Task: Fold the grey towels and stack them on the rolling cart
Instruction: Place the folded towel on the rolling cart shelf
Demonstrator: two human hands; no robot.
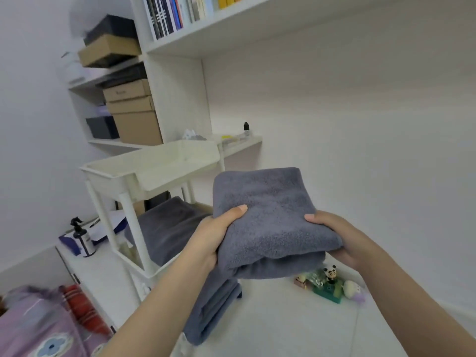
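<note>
- I am holding a folded grey towel (268, 217) in the air, my left hand (206, 238) and right hand (340, 240) each gripping a side, thumbs on top.
- It is hovering beside the rolling cart (154, 163), not yet set down.
- One grey towel (167, 228) is already lying on the cart's middle shelf.
- More grey towelling (211, 313) is waiting below my hands, so I judge some of the job is left.
</note>
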